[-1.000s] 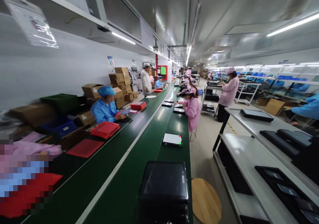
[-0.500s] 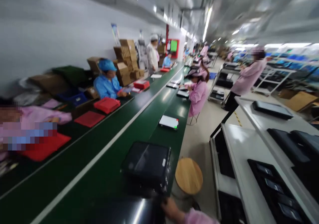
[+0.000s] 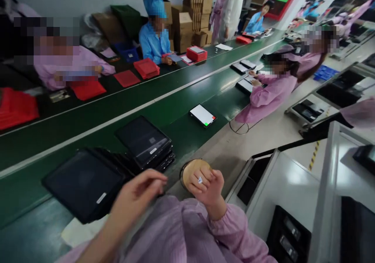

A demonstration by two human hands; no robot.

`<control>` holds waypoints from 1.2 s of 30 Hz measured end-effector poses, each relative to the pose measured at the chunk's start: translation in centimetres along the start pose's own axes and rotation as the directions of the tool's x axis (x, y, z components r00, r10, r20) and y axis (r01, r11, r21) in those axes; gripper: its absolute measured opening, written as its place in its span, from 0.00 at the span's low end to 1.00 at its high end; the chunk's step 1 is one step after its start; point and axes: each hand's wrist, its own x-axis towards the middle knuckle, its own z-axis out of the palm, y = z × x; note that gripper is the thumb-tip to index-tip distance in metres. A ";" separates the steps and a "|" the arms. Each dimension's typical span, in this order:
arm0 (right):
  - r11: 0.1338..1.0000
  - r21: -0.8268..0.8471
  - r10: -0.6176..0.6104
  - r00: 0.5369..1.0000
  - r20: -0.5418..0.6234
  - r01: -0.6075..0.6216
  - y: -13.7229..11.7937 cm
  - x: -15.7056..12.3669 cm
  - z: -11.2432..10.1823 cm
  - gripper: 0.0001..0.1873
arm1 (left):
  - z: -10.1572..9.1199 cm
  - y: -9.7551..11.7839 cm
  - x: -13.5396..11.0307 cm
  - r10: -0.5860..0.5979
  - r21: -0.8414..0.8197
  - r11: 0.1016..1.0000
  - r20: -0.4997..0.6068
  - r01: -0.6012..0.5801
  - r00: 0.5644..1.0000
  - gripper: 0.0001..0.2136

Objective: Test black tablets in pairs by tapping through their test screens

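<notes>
- Well beyond the left hand, far left: one red stack (image 3: 17, 109); one pink-sleeved co-worker (image 3: 77, 60), one red sheet (image 3: 88, 89) just below.
- Just left of the left hand: one near stack of black devices (image 3: 84, 181), one white label on top, layers too dark to count; one pale cloth (image 3: 83, 231), partly hidden by the left forearm.
- Left hand (image 3: 138, 194): half-curled, blurred; cannot tell whether touching the near stack or gripping anything.
- Beyond the left fingertips: one second stack (image 3: 143, 142), one label likewise.
- Right hand (image 3: 206, 185): loose fist, one small white-and-blue patch on a finger, blocking part of one wooden stool (image 3: 195, 164).
- Beyond the right hand: one lit tablet (image 3: 202, 114), flat on the green bench (image 3: 181, 134).
- Right of the right hand: one cart (image 3: 295, 177), one black tray (image 3: 277, 228), two items visible inside.
</notes>
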 end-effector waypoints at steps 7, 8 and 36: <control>0.999 0.046 0.006 0.995 0.095 -0.011 -3.0 0.6 0.9 0.35 | 7.8 3.6 2.7 0.158 -0.093 0.985 0.112 -0.148 0.981 0.05; 0.999 0.032 -0.001 0.996 0.089 -0.002 -3.2 0.9 0.8 0.34 | 8.0 3.4 3.2 0.158 -0.084 0.985 0.114 -0.149 0.981 0.04; 0.006 -0.932 -0.006 0.932 -0.362 -0.362 -7.2 21.2 -24.8 0.18 | 18.8 -13.8 16.2 -0.519 -0.358 0.703 0.333 0.614 0.787 0.07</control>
